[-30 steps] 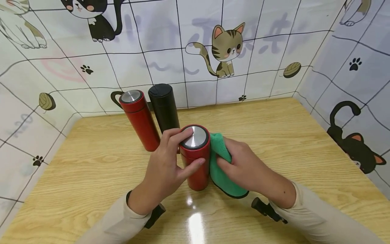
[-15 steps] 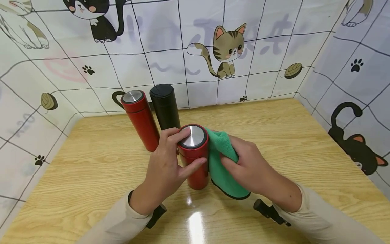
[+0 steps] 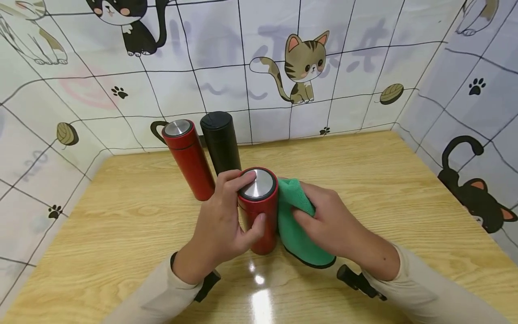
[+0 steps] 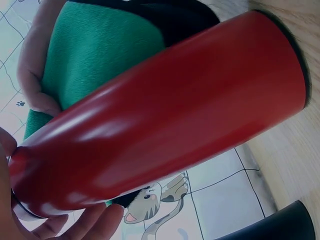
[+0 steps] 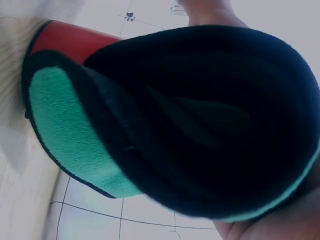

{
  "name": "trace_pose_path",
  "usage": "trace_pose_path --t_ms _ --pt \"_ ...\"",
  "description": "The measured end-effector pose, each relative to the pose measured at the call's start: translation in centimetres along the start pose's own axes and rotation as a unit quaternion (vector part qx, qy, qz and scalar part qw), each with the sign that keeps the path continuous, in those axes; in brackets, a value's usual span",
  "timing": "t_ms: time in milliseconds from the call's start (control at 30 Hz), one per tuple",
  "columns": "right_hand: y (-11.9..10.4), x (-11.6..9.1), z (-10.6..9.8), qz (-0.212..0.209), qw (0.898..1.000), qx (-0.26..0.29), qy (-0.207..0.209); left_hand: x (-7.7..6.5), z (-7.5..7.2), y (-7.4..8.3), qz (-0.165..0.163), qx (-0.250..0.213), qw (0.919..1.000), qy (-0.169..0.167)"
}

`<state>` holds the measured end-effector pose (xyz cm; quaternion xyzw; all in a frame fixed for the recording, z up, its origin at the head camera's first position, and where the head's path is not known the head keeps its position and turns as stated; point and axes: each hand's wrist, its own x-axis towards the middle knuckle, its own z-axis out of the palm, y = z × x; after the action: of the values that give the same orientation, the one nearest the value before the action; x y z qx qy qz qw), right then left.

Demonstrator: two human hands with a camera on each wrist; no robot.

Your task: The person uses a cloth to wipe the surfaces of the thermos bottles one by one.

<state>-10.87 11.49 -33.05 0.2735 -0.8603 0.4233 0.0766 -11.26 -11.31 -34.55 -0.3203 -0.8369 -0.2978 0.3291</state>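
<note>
A red thermos flask [image 3: 265, 225] with a silver-topped lid [image 3: 259, 183] stands near the middle of the table in the head view. My left hand [image 3: 220, 220] grips its upper part, one finger lying on the lid and the thumb on the near side. In the left wrist view the flask's red body [image 4: 170, 110] crosses the frame, fingers curled round its lid end. My right hand [image 3: 328, 216] grips a folded green cloth [image 3: 299, 238] with a dark border, held against the flask's right side. The cloth [image 5: 75, 130] fills much of the right wrist view, hiding most of the flask [image 5: 75, 42].
A second red flask [image 3: 190, 162] with a silver lid and a black flask [image 3: 221, 141] stand behind and to the left. A dark loop [image 3: 157, 131] shows beside the second red one. Cat-printed sheeting [image 3: 275, 81] encloses the wooden table [image 3: 344, 157] at the back and sides.
The cloth and right hand shift slightly right and the cloth's folds change against the flask. My left thumb has bent and drawn back a little. The two rear flasks stay put.
</note>
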Motion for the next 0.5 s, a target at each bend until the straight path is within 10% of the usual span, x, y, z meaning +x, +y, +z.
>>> trace_pose_path --t_ms 500 --pt "0.56 0.33 0.18 0.027 0.998 0.022 -0.049 0.0 0.35 -0.13 0.004 -0.004 1.0 0.0"
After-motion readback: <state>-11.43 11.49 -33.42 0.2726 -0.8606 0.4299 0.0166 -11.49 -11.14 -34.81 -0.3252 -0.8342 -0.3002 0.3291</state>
